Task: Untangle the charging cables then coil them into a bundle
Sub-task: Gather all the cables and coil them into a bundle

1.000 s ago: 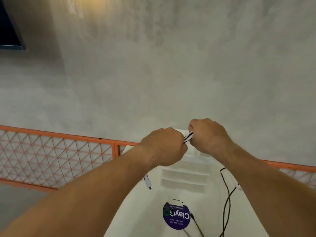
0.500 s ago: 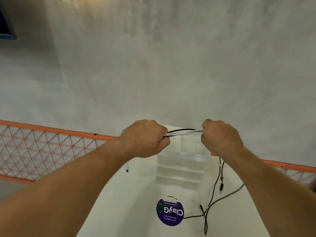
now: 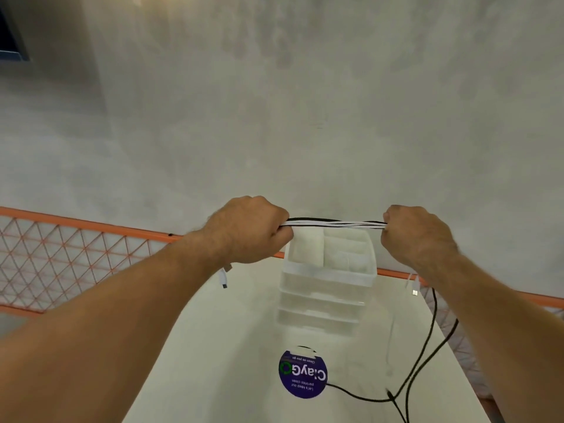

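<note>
A grey concrete wall fills the background above an orange metal mesh railing and a white counter. Held above the counter, the black and white charging cables run taut between two fists. The left hand grips one end and the right hand the other, with the fingers curled out of sight. The strands overlap too closely to count.

A white USB plug dangles under the left wrist. A small pale connector hangs by the right forearm. Loose black cable lengths drop behind that arm onto the counter and leave the bottom edge.

A clear plastic drawer organiser stands under the taut cables. Nearer is a round purple sticker, its small print upside down and blurred.
</note>
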